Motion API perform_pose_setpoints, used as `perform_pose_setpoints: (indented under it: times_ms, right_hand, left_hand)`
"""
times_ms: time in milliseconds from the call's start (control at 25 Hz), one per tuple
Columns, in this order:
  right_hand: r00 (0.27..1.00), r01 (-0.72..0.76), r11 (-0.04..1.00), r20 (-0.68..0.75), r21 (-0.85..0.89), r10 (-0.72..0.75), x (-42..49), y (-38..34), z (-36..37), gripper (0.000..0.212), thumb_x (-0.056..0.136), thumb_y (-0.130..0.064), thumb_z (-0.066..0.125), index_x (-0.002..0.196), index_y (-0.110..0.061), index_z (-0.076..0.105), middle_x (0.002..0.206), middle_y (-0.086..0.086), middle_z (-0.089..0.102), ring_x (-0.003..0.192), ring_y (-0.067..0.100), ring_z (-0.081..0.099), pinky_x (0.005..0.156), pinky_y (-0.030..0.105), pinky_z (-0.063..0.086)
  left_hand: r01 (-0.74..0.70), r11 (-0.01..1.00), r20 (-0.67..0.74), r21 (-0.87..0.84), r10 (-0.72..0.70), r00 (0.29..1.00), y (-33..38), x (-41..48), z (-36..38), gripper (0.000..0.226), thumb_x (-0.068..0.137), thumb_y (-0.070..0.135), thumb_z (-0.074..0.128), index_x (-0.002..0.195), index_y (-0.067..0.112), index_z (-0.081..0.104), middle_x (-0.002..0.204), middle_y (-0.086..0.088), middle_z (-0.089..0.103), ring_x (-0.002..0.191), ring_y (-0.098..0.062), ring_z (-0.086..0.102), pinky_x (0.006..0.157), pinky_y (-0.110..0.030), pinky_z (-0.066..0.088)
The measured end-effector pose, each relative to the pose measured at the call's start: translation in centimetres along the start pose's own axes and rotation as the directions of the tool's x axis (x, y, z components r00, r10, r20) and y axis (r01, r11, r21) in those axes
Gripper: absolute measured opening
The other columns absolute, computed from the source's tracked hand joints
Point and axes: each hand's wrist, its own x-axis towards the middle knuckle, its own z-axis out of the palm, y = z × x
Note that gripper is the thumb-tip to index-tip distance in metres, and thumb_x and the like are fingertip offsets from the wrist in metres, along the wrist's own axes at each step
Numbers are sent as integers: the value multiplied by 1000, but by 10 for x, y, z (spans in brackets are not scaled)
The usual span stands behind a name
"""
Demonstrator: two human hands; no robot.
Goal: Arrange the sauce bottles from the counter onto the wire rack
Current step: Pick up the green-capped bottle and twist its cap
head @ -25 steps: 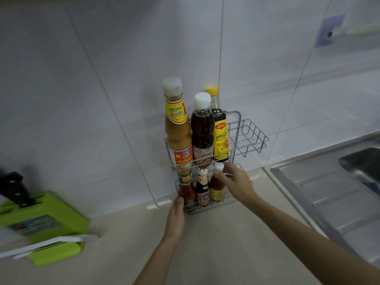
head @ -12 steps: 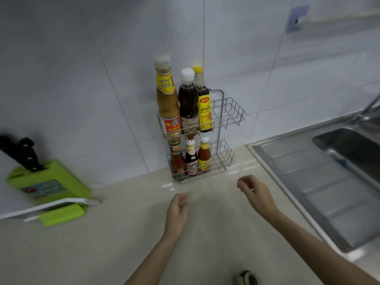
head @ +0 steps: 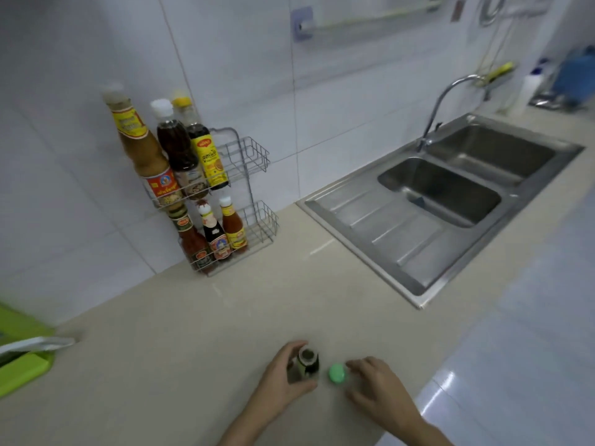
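A two-tier wire rack (head: pixel 257 156) stands against the tiled wall. Its top tier holds three tall sauce bottles (head: pixel 175 146); its bottom tier holds three small ones (head: pixel 215 233). Both tiers have bare wire at their right ends. Near the counter's front edge my left hand (head: pixel 283 378) is wrapped around a small dark bottle (head: pixel 306 362) seen from above. Right of it stands a bottle with a green cap (head: pixel 337 372). My right hand (head: pixel 376 387) reaches it with fingers spread, fingertips at the cap; no firm grip shows.
A steel double sink (head: pixel 450 188) with a drainboard and tap fills the right of the beige counter (head: pixel 193 333). A green knife block (head: pixel 22 358) sits at the left edge. The floor drops off beyond the counter's front right edge.
Both hands have pulled back from the rack to the counter's front edge. My left hand has closed around the small dark bottle, and my right has come to the green-capped one. The view has tilted down.
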Motion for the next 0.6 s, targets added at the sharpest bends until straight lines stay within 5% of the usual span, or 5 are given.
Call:
perform_pose_setpoints:
  times_ms: [120, 240, 320, 440, 600]
  right_hand:
    - [999, -26, 990, -31, -141, 22, 3, -11, 11, 61, 72, -52, 57, 129, -28, 51, 117, -5, 56, 110, 18, 51, 92, 28, 39]
    - [999, -6, 973, -52, -232, -7, 11, -23, 7, 41, 85, -44, 57, 120, -23, 55, 114, -1, 57, 106, 21, 53, 86, 30, 38]
    - [981, 16, 1000, -193, 14, -13, 9, -36, -2, 32, 86, -38, 63, 113, -22, 61, 105, -3, 61, 96, 14, 58, 81, 26, 44]
    - [953, 196, 884, -294, 424, -70, 11, -63, -28, 28, 82, -33, 71, 108, -26, 64, 101, -12, 65, 90, 6, 63, 77, 19, 51]
    - [911, 413, 876, -119, 249, -395, 20, -99, -61, 34, 86, -32, 67, 118, -22, 61, 103, -11, 62, 92, 0, 60, 82, 16, 49]
  left_hand:
    - [32, 998, -77, -50, -35, 996, 16, 1, 10, 45, 73, 9, 81, 112, 15, 61, 109, -1, 69, 99, -9, 64, 91, -16, 48]
    - [12, 1000, -143, -20, -14, 990, 27, -9, 8, 37, 73, 16, 81, 105, 24, 64, 102, 8, 72, 96, -5, 67, 84, -13, 49]
    - [-8, 1000, -200, 7, 10, 980, 28, -22, 2, 36, 74, 27, 80, 106, 30, 64, 102, 11, 72, 97, -2, 67, 84, -13, 51]
    - [-44, 994, -214, 96, 64, 975, 31, -40, -3, 39, 74, 46, 72, 110, 47, 56, 108, 13, 65, 99, 3, 62, 83, -18, 52]
    - [-72, 994, -214, 87, 90, 973, 41, -55, 3, 37, 74, 54, 67, 106, 57, 50, 107, 12, 62, 96, 5, 59, 75, -9, 46]
